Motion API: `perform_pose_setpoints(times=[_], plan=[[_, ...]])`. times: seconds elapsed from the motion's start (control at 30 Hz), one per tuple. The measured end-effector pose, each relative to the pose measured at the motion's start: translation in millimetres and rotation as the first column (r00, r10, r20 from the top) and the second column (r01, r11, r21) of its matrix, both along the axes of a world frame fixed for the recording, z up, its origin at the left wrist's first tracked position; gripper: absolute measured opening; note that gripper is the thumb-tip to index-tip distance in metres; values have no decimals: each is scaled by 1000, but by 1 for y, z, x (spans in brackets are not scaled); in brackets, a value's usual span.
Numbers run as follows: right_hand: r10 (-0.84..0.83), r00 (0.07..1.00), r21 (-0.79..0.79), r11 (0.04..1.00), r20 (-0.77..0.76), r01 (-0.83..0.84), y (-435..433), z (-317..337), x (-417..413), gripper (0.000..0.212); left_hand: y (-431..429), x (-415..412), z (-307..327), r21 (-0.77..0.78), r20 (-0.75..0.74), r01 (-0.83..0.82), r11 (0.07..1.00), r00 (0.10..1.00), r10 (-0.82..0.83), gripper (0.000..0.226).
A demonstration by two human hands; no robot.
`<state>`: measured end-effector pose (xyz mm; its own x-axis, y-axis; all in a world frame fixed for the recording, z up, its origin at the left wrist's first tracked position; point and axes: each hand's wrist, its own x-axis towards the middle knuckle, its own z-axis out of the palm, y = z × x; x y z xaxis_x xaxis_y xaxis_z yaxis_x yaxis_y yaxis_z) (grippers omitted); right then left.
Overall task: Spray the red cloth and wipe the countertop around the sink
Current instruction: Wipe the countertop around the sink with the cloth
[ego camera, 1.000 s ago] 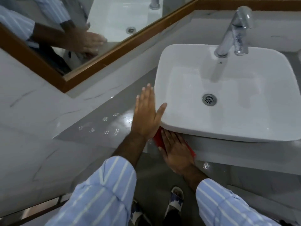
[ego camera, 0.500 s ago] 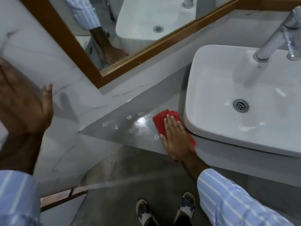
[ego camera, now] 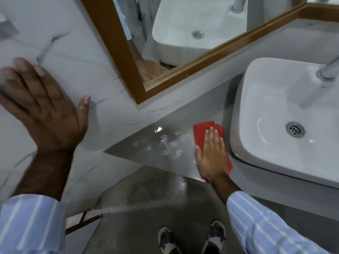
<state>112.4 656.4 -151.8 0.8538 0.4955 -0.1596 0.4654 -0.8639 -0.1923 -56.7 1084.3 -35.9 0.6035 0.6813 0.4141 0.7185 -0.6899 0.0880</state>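
Note:
The red cloth [ego camera: 201,132] lies flat on the grey countertop [ego camera: 146,154], just left of the white sink basin [ego camera: 271,110]. My right hand [ego camera: 211,156] presses flat on the cloth with fingers stretched forward; red shows beyond the fingertips and at the right of the palm. My left hand [ego camera: 42,109] rests open against the white marbled wall [ego camera: 55,43] at the far left, fingers spread, holding nothing. No spray bottle is in view. The countertop shines with wet streaks left of the cloth.
A wood-framed mirror [ego camera: 183,33] hangs above the counter and reflects the basin and my hand. The chrome tap [ego camera: 328,72] stands at the sink's far right. Below are the grey floor [ego camera: 137,208] and my sandalled feet [ego camera: 192,237].
My left hand left the sink's edge and swung far left onto the wall. My right hand slid the cloth forward along the counter beside the basin. The camera shifted left.

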Motion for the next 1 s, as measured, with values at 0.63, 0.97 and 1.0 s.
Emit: perform_pose_setpoints(times=[0.63,0.97,1.0], plan=[[47,999,61,997,-11,-46,110,9,-43,74,-60,9,53,345,8,78,935,996,-87,86],[821,571,-27,571,26,-820,129,0,-55,71,-57,11,52,424,62,129,896,983,-170,94],[791,611,-4,611,34,-792,117,-1,-51,72,-58,11,52,414,54,135,900,984,-172,94]])
